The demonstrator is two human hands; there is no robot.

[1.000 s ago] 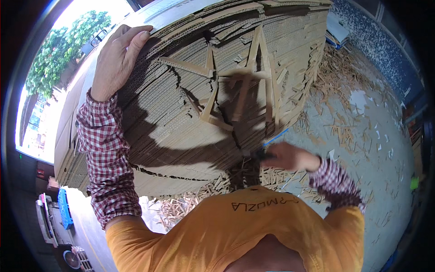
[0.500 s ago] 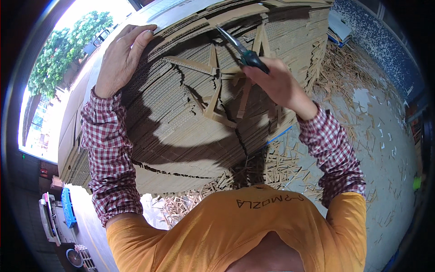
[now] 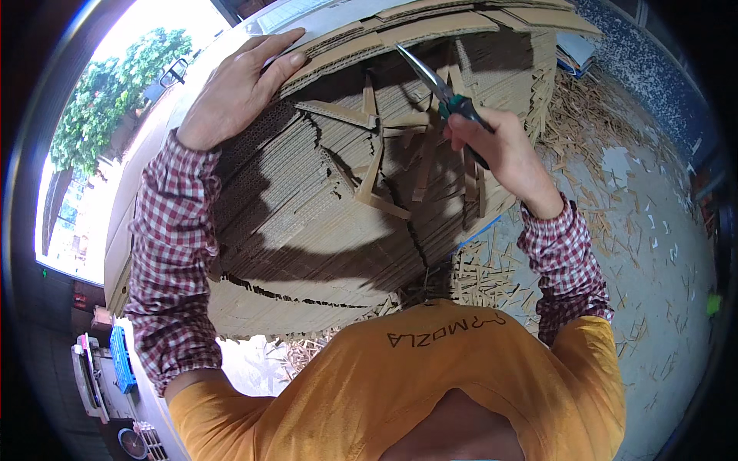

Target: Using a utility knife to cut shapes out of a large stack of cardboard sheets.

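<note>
A tall stack of corrugated cardboard sheets point(image 3: 300, 230) fills the middle, its layered edges facing me. On its top left edge lies my left hand point(image 3: 242, 92), fingers stretched out over the upper sheets and thumb apart. My right hand point(image 3: 507, 154) is closed round the dark handles of long-nose pliers point(image 3: 432, 78), which have a green part near the joint. Their silver jaws point up and left, with the tip just below the protruding top layers point(image 3: 438, 31). Several narrow cardboard strips point(image 3: 338, 114) stick out or hang from the stack's side.
Cardboard offcuts point(image 3: 588, 123) litter the floor at the right and below the stack. A blue speckled surface point(image 3: 638, 69) rises at the far right. Beyond an opening at the left is a tree point(image 3: 146, 69); a blue crate point(image 3: 121, 359) stands lower left.
My left hand has slid right along the top edge. The pliers and my right hand have shifted right and slightly down. The top layers now jut out more.
</note>
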